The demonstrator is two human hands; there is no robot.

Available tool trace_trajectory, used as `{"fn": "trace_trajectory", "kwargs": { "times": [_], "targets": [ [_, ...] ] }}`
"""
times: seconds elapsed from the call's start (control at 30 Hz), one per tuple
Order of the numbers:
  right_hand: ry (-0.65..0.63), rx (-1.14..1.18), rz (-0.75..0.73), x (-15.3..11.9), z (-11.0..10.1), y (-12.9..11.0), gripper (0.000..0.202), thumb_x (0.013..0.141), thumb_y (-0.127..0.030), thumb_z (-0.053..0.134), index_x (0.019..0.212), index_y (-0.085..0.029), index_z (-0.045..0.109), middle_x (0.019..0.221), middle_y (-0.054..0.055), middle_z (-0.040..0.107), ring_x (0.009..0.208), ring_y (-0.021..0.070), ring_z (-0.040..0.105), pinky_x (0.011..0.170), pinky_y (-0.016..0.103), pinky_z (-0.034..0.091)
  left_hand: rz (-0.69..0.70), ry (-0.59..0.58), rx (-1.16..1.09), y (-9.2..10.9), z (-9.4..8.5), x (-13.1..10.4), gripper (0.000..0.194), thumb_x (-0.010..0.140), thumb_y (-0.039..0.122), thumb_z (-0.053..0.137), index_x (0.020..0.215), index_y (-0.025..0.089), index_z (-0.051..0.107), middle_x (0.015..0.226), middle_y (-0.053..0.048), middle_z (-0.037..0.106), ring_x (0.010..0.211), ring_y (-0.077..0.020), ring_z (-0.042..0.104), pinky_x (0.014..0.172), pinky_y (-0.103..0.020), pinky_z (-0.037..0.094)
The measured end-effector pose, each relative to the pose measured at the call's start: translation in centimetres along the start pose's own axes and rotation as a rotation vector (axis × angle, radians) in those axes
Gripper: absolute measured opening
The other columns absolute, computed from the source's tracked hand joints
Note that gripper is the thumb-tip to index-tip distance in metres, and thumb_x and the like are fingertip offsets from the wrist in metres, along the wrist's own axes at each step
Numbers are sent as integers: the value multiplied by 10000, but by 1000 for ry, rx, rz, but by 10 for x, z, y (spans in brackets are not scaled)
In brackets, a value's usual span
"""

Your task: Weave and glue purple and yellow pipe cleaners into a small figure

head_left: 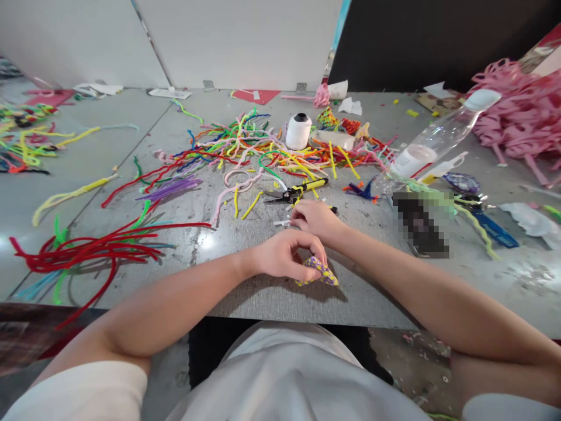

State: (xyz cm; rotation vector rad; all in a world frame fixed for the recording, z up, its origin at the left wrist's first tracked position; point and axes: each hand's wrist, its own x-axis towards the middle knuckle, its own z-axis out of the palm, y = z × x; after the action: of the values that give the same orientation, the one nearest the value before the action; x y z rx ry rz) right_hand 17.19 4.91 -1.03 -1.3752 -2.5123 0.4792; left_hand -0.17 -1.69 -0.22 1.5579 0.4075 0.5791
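Note:
My left hand (288, 254) is closed, thumb and fingers pinching a small yellow and purple woven piece (323, 272) just above the table's front part. Beyond it, my right hand (316, 220) rests low at the tabletop with its fingers curled together. Small white strips (283, 222) lie at its fingertips; whatever is between the fingers is hidden. Black-and-yellow snips (302, 190) lie right behind that hand, blades pointing left. Short yellow pipe-cleaner pieces (252, 204) are scattered to the left of the snips.
A heap of coloured pipe cleaners (245, 140) spreads behind, around a white thread cone (298, 132). Red pipe cleaners (87, 251) lie at left. On the right are a tilted plastic bottle (442, 137), a phone (421, 225), a blue strap (495, 228) and a pink ribbon pile (508, 111).

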Motion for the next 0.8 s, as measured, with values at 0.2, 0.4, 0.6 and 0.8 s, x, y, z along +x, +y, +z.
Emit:
{"fn": "trace_trajectory", "kwargs": {
  "times": [0.2, 0.4, 0.6, 0.8],
  "targets": [
    [58, -55, -128, -14, 8, 15, 206, 1048, -195, 583, 912, -175, 736, 1028, 108, 678, 1008, 242, 605, 955, 394, 515, -24, -6, 4, 6, 2, 0, 214, 742, 260, 864, 890, 145, 761, 934, -82, 765, 719, -119, 674, 611, -212, 532],
    [67, -60, -283, -28, -1, 29, 224, 1066, -181, 518, 1002, -166, 732, 1211, 166, 715, 1155, 283, 594, 1079, 450, 497, -44, -4, 9, 5, 2, 0, 222, 753, 284, 866, 899, 148, 770, 953, -84, 760, 767, -129, 686, 601, -200, 527],
    [31, -47, -320, -33, -2, 37, 241, 1066, -195, 491, 964, -169, 708, 968, 128, 709, 937, 246, 615, 894, 377, 518, -48, 6, -7, 5, 1, 0, 216, 736, 258, 865, 891, 145, 766, 952, -84, 766, 772, -126, 685, 569, -176, 520],
    [7, -11, -271, -37, -6, 41, 255, 1069, -261, 552, 1186, -165, 758, 1115, 139, 750, 1050, 244, 695, 965, 366, 552, -49, -2, -17, 6, 2, -1, 205, 740, 251, 858, 888, 141, 769, 958, -83, 751, 798, -133, 679, 562, -174, 534]
  ]
}}
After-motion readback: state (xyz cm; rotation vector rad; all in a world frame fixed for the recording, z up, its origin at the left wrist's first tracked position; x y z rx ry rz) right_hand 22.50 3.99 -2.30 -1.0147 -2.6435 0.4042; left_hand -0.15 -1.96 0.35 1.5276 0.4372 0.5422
